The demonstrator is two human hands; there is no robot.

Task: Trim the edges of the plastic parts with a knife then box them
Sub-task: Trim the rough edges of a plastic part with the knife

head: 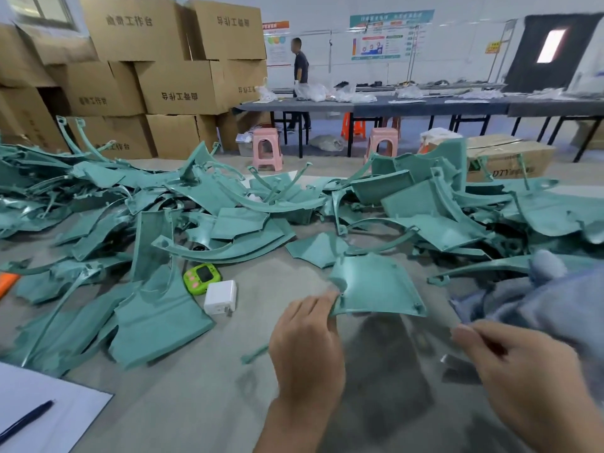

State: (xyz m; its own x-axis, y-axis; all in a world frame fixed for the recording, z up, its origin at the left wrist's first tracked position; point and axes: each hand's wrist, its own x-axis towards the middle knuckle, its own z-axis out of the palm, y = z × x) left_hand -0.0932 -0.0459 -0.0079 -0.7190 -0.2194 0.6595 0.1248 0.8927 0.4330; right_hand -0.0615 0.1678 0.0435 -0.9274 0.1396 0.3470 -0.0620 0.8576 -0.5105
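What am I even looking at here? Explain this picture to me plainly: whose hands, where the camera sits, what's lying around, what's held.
The camera sits on a person's head, looking down at their own bare hands. The left hand pinches the corner of one teal plastic part. The right hand is curled shut; a blurred metallic thing, perhaps a knife, shows beneath it. On the grey surface lie a heap of teal parts, a green gadget, a white charger and a pen on paper. Cardboard boxes stand behind.
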